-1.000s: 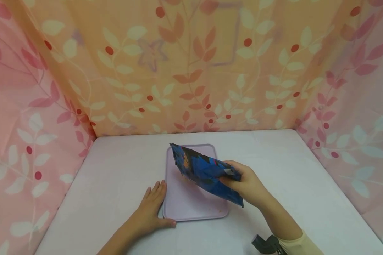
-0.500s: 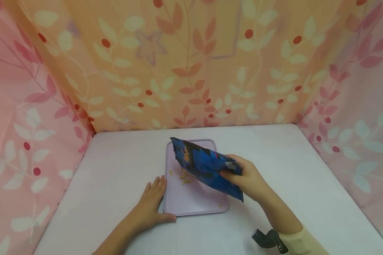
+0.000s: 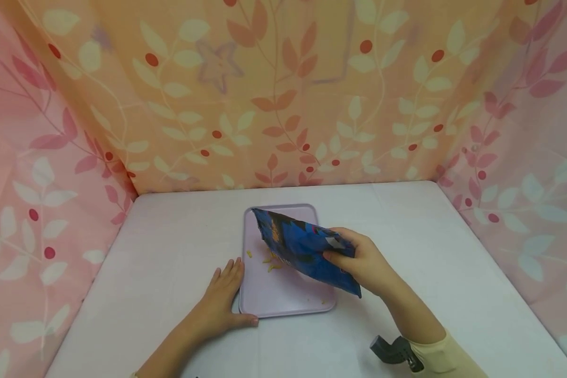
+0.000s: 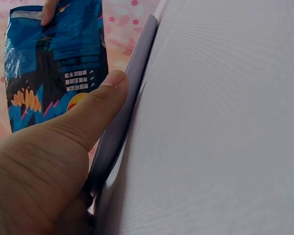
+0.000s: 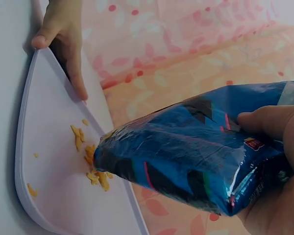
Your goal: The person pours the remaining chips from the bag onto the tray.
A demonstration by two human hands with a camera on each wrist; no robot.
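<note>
My right hand (image 3: 366, 262) grips a blue snack bag (image 3: 302, 244) by its end, thumb on the upper face. The bag is tilted over a light purple tray (image 3: 288, 299), its far end down toward the tray. Under that end, in the right wrist view, lie yellow-orange snack pieces (image 5: 77, 137) in a small heap with a few scattered bits. My left hand (image 3: 219, 304) rests at the tray's near left corner, fingers extended along the left edge and thumb along the near edge. The left wrist view shows the thumb (image 4: 108, 100) touching the tray rim. The bag's mouth is hidden.
The tray lies on a white table (image 3: 179, 231). Floral curtains (image 3: 283, 105) enclose the back and both sides. A black device (image 3: 397, 353) is worn near my right wrist, below a pale yellow sleeve (image 3: 446, 359).
Several yellow snack pieces have appeared on the tray under the bag. The right hand keeps the bag tilted in nearly the same place, and the left hand stays at the tray corner.
</note>
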